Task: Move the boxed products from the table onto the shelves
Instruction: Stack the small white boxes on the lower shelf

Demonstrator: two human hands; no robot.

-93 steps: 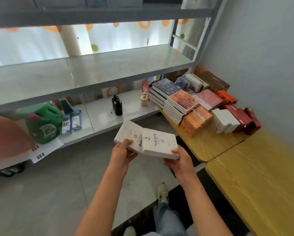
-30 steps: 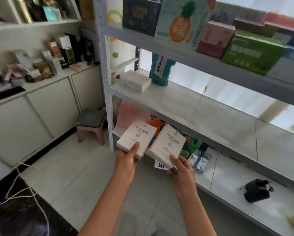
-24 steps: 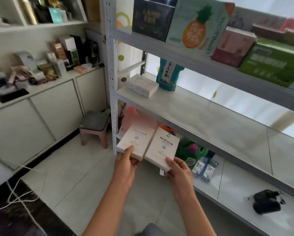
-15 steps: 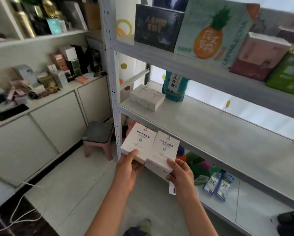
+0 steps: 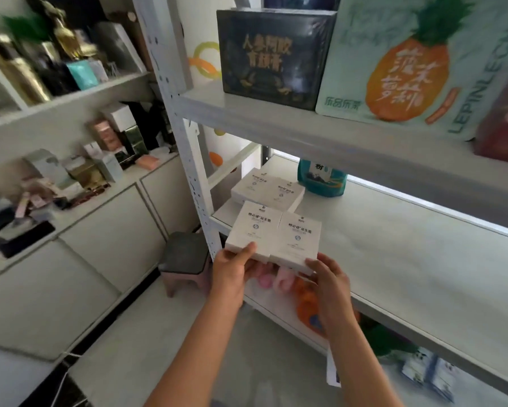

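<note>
1. The left hand (image 5: 230, 271) gripped the near edge of a flat white cardboard box with blue print (image 5: 252, 229), thumb curled on top and fingers underneath.
2. The right hand (image 5: 329, 277) gripped a second flat white box of the same kind (image 5: 298, 240), thumb on its near corner, fingers below.
3. The two held boxes sat side by side, edges touching, at the front left corner of the pale grey metal middle shelf (image 5: 394, 245); whether they rested on it could not be told.
4. Just behind them on that shelf lay a stack of matching white boxes (image 5: 269, 192), beside a teal refill pouch (image 5: 322, 179).
5. On the shelf above stood a dark gift box with gold lettering (image 5: 272, 57) and a pale green pineapple-printed pack (image 5: 417, 63).
6. A small grey-topped stool (image 5: 183, 259) stood on the floor left of the rack.
</note>
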